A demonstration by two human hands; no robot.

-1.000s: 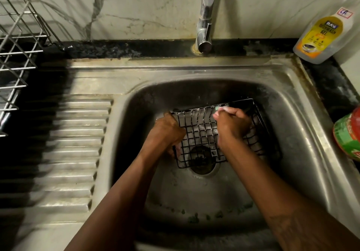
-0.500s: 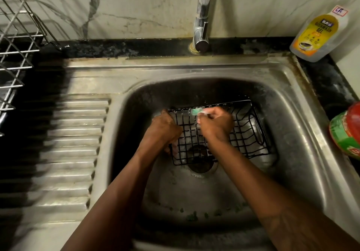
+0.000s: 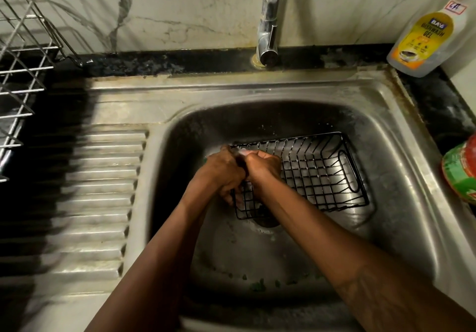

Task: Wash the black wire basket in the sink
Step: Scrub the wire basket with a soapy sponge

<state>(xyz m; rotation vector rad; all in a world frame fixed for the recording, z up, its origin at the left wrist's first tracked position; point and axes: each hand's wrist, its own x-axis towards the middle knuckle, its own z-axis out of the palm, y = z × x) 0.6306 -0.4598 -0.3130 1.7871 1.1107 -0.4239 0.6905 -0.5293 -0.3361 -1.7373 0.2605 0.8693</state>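
Sliding left along the rim since a second ago, the right hand [image 3: 262, 169] now meets the left hand [image 3: 219, 174] at the left end of the basket [image 3: 316, 177]. Left fingers curl round the end wires, while the right hand pinches a pale scrubber [image 3: 242, 152]. The basket lies in the sink [image 3: 257, 92] over the drain [image 3: 266, 222], its long axis running rightward from both hands, so its far end is probably nearer the right hand.

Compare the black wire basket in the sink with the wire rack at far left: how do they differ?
Colour: the basket is black; the rack is bare silvery metal. Place: the basket lies in the sink basin over the drain; the rack stands left of the drainboard. Handling: the left hand grips the basket and the right hand holds a pale scrubber to its rim; nothing touches the rack. Both are open wire grids.
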